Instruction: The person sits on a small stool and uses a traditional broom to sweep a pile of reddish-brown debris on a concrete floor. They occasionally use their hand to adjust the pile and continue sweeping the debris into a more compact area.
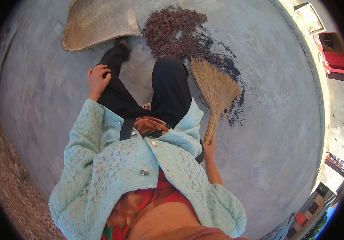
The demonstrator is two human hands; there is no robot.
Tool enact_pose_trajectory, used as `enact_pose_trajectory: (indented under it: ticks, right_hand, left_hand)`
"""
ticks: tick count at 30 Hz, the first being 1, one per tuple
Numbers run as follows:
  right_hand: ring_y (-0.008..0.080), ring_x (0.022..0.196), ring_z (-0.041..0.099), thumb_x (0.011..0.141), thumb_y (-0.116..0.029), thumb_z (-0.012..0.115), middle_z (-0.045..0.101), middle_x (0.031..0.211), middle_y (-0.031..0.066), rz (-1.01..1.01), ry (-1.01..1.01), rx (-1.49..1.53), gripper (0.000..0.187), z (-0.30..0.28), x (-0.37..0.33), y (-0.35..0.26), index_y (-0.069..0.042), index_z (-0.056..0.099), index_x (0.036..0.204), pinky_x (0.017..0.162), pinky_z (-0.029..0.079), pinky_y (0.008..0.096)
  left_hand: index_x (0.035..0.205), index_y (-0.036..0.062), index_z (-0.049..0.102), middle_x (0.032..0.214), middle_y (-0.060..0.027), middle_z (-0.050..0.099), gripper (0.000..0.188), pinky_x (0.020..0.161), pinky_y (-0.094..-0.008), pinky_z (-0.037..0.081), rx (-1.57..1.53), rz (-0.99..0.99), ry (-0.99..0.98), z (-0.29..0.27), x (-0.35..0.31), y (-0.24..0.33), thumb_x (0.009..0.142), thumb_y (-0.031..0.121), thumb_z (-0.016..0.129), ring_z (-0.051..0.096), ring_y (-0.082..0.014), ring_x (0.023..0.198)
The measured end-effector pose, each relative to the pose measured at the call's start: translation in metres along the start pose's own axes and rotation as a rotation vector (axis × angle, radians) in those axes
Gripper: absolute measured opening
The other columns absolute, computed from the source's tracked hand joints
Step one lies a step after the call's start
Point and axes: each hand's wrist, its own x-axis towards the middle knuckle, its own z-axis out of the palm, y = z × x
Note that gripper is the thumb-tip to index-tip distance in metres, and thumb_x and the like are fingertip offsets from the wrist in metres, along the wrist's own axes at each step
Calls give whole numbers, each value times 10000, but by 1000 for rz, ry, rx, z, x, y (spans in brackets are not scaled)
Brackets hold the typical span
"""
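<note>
My right hand (208,149) is wrapped round the handle of a straw broom (216,86), partly hidden by my jacket. The broom's fanned bristles spread forward onto the floor, beside scattered dark bits (236,106). A heap of reddish-brown dried plant matter (172,30) lies farther ahead, in front of my right knee. On my left thigh rests my left hand (98,80), fingers apart and holding nothing. Beyond my left foot lies a woven winnowing basket (100,22), wide and shallow, cut off by the top of the view.
Grey concrete floor (268,152) surrounds me. Brick paving (4,176) runs along the far left. A pale raised edge (314,80) curves along the right, with a framed panel (310,18) and red items (337,60) beyond it.
</note>
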Motion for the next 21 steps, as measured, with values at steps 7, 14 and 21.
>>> enact_pose_trajectory:
  ticks: [7, 14, 21]
  right_hand:
    - [208, 965, 573, 600, 19, 655, 534, 1270, 107, -6, -47, 115, 1000, 15, 22, -27, -126, 261, 1507, 822, 498, 310]
    - [200, 780, 577, 585, 3, 650, 550, 1131, 98, 190, 80, 159, 1005, -10, 45, -27, -131, 266, 1504, 671, 519, 318]
    - [213, 808, 588, 584, -26, 665, 567, 1089, 110, 265, -11, 199, 1026, 8, 70, -30, -150, 245, 1512, 685, 522, 337]
  left_hand:
    - [893, 173, 711, 1141, 27, 642, 157, 1041, -412, 309, -11, -2, -7, -2, 0, 3, 768, 251, 656, 525, -161, 1187]
    - [892, 172, 714, 1143, 27, 644, 162, 1038, -408, 311, 19, -16, 9, -3, -2, 0, 767, 256, 653, 526, -156, 1186]
    - [886, 164, 714, 1148, 22, 645, 164, 1046, -419, 306, 5, -38, -14, -7, -4, 0, 761, 256, 659, 526, -164, 1189]
